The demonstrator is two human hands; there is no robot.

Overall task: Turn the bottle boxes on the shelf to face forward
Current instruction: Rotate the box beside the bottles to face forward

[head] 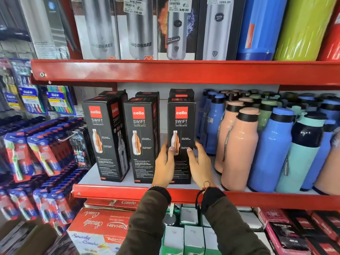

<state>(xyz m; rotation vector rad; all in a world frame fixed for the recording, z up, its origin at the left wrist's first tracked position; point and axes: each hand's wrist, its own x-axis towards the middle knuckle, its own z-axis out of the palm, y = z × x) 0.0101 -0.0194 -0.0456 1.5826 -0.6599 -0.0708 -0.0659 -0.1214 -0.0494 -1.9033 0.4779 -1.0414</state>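
Gripping the right-hand box (181, 129) low at centre frame, left hand (164, 163) and right hand (199, 162) clasp its opposite sides. It stands upright, front face outward; the leftmost box (104, 137) sits angled.

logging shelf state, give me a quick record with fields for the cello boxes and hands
front boxes: three black cello boxes on the red shelf
left box: angled, side panel showing
middle box: nearly front-on
right box: front-on, gripped by both hands
left hand: on its left edge
right hand: on its right edge
neighbours: pink bottle to the right
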